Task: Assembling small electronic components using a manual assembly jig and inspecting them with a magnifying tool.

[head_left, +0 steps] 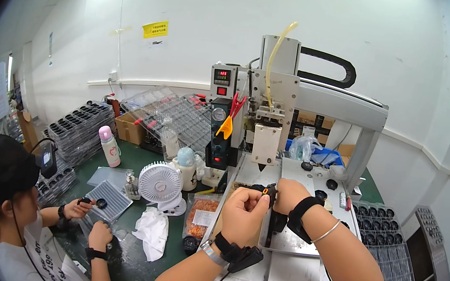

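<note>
My left hand point(243, 214) pinches a small black part with an orange piece point(267, 193) between thumb and fingers, below the nozzle of a benchtop dispensing machine point(266, 140). Close against it on the right, my right hand point(289, 197) is closed, its fingertips at the same part and mostly hidden. Both hands are over the machine's metal bed point(294, 242). Round black parts lie on the bed beyond my right wrist, one of them a black cap point(332, 184).
A white fan point(161, 183), crumpled tissue point(152, 233) and a bag of orange pieces point(201, 217) stand left of the machine. Clear trays of black parts point(381, 229) lie at the right. At far left, a co-worker point(17, 210) handles a small black part over a tray point(109, 202).
</note>
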Action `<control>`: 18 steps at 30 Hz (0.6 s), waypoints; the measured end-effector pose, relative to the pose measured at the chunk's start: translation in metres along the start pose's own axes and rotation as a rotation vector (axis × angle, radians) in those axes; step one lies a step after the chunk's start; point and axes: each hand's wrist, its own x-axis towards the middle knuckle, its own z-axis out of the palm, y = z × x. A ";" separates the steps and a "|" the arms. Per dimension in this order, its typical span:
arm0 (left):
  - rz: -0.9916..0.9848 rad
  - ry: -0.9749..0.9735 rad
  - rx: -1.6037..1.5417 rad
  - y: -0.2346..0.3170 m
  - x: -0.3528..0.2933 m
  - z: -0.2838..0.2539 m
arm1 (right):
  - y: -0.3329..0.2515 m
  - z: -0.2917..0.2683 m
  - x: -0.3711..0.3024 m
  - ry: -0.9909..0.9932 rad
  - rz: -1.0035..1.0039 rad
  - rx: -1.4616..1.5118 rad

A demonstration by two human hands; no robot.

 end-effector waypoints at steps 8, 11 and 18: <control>-0.052 0.070 -0.034 -0.025 0.005 -0.001 | -0.007 0.000 0.004 0.027 0.043 -0.001; -0.117 0.080 -0.084 -0.025 0.007 0.001 | -0.006 -0.006 0.002 0.021 0.069 -0.049; -0.471 -0.209 -0.317 -0.018 0.009 0.001 | 0.017 -0.049 -0.045 0.375 -0.040 0.135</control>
